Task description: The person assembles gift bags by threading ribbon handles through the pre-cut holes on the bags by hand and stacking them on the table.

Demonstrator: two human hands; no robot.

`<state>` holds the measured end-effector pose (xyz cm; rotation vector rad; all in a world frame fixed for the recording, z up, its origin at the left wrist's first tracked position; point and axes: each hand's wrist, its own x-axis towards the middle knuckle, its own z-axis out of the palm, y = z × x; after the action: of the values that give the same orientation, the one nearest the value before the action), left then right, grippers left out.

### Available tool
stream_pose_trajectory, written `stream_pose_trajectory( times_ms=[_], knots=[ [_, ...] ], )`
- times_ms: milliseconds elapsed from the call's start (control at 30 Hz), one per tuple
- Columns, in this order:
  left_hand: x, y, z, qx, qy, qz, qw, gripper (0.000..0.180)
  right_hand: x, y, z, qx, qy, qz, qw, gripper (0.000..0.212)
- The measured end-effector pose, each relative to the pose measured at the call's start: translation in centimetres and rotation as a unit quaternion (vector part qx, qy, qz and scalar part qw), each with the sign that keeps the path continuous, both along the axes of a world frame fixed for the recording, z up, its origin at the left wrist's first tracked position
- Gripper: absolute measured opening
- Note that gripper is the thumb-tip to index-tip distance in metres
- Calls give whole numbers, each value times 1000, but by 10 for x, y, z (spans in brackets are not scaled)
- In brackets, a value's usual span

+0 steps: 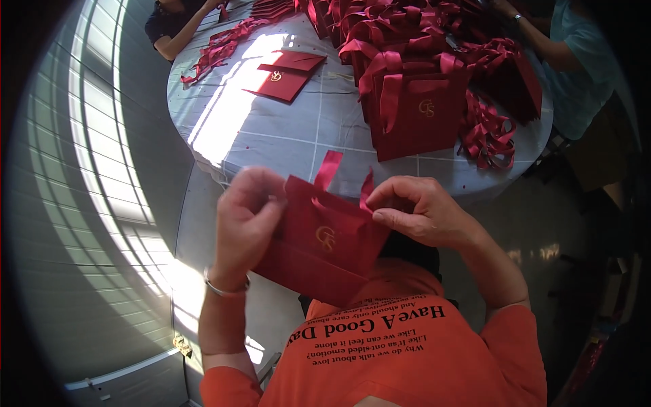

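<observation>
Left hand (249, 220) grips a red bag (313, 245) by its side, above the lap; right hand (422, 211) pinches its ribbon (367, 188). Handle fitting seems under way, the next move likely calling for evening the ribbon. Beyond, ribboned bags (407, 112) crowd the table (278, 146).

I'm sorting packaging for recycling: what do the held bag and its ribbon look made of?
Bag: probably card or stiff paper, fairly matte, given its flat panels and straight folds. Ribbon: perhaps satiny fabric, smooth and lighter-toned; fibre unclear.
</observation>
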<state>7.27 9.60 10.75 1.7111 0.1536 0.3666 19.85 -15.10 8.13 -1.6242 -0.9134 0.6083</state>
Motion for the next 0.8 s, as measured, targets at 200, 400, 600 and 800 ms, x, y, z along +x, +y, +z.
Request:
stream_pose_trajectory(
  times_ms=[200, 400, 600, 800],
  knots=[
    [112, 70, 71, 274, 6, -222, 936, 25, -8, 39, 1, 107, 38, -40, 993, 36],
    [162, 90, 12, 474, 122, -194, 850, 14, -19, 51, -21, 88, -203, -65, 973, 36],
    [163, 94, -16, 407, 144, -123, 893, 10, 12, 63, -22, 42, -352, -130, 926, 47],
    [164, 100, -21, 356, 55, -131, 924, 9, 26, 119, -39, -17, -379, -184, 907, 57]
  ],
)
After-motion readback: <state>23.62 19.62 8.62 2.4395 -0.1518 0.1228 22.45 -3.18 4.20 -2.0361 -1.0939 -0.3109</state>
